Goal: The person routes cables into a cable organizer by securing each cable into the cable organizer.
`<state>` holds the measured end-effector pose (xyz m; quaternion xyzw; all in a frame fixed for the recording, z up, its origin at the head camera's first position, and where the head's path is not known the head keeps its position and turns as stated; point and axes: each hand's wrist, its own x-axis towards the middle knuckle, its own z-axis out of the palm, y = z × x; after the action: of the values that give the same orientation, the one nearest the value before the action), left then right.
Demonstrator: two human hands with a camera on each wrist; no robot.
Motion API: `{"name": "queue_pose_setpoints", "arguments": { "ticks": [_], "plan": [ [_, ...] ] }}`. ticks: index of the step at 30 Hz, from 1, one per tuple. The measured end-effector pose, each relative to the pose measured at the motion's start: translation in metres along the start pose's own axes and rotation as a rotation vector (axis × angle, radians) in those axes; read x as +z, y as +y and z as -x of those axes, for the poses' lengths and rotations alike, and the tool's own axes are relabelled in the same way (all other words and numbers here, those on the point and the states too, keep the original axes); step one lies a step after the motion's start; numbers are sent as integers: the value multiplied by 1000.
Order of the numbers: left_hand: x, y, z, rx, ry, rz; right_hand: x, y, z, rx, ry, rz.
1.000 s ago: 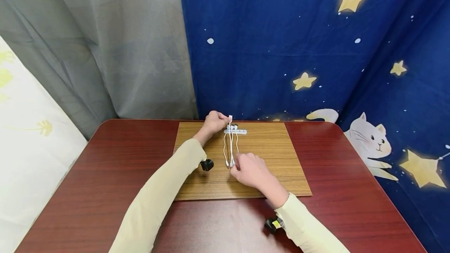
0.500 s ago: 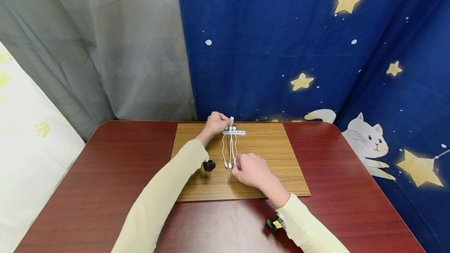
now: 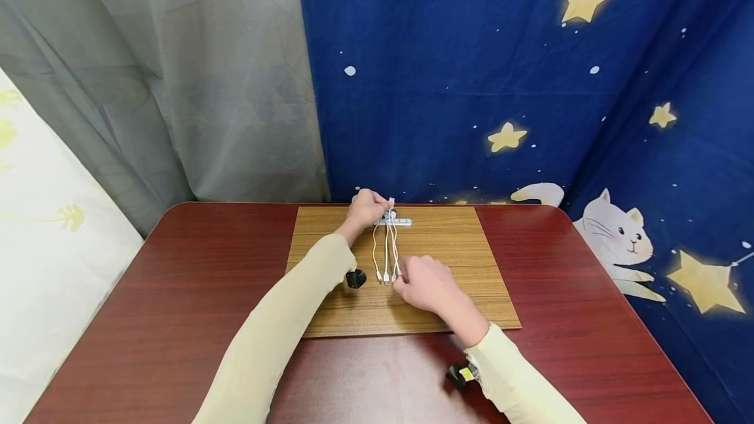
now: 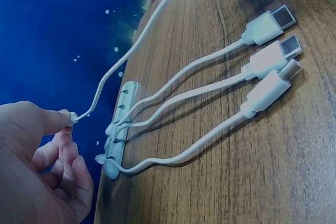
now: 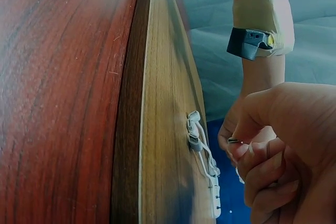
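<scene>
Near the board's far edge my left hand (image 3: 366, 208) pinches the end of a white charging cable (image 4: 137, 43) between thumb and fingers. That cable stretches toward me above the board. My right hand (image 3: 428, 284) pinches its other end, a metal-tipped connector (image 5: 234, 141) poking out from the fingers. A pale cable holder (image 4: 126, 109) with a row of slots lies below and beside my left hand. Three other white cables (image 4: 184, 155) run through its slots, and their USB plugs (image 4: 266, 92) lie side by side on the board. The held cable's left end is mostly hidden by fingertips.
A wood-grain board (image 3: 459, 300) lies on the dark red table (image 3: 212, 267). Its far edge is close to the table's far edge. Blue and grey curtains (image 3: 412, 84) hang just behind. Black wrist cameras (image 3: 356, 279) hang under both sleeves.
Both hands have shifted slightly right, taking the stretched cable from over the other cables to their right side. The three cables in the holder stay where they were.
</scene>
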<state>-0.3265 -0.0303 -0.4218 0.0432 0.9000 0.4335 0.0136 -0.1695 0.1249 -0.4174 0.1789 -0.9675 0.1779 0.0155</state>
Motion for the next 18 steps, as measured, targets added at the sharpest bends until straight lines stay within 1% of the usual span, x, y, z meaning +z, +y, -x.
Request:
{"name": "queue_pose_setpoints", "arguments": {
  "ticks": [14, 18],
  "plan": [
    [6, 8, 2, 4, -1, -69, -1, 6, -3, 75, -75, 7],
    [10, 9, 0, -9, -4, -73, -2, 7, -3, 89, -89, 18]
  ]
}}
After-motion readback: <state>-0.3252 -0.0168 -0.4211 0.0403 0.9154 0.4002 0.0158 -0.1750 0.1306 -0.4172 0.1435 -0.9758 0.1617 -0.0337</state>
